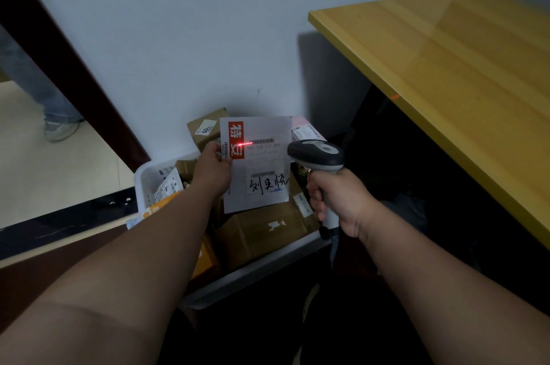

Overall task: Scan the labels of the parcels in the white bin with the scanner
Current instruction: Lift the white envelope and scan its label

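My left hand (pixel 212 169) holds a flat white parcel (pixel 262 183) by its left edge, upright above the white bin (pixel 143 177). Its label faces me, with a red strip, barcodes and black handwriting. My right hand (pixel 339 201) grips the grey handheld scanner (pixel 317 155), whose head points left at the parcel. A red laser line falls near the upper barcode, at the edge of the red strip. The bin below holds several brown cardboard boxes (pixel 262 233) and other labelled packets.
A yellow wooden table (pixel 464 73) stands at the right, with dark space beneath it. The white wall rises behind the bin. A dark brown door frame (pixel 59 55) runs along the left; beyond it a person's leg and shoe (pixel 59 129) stand on a pale floor.
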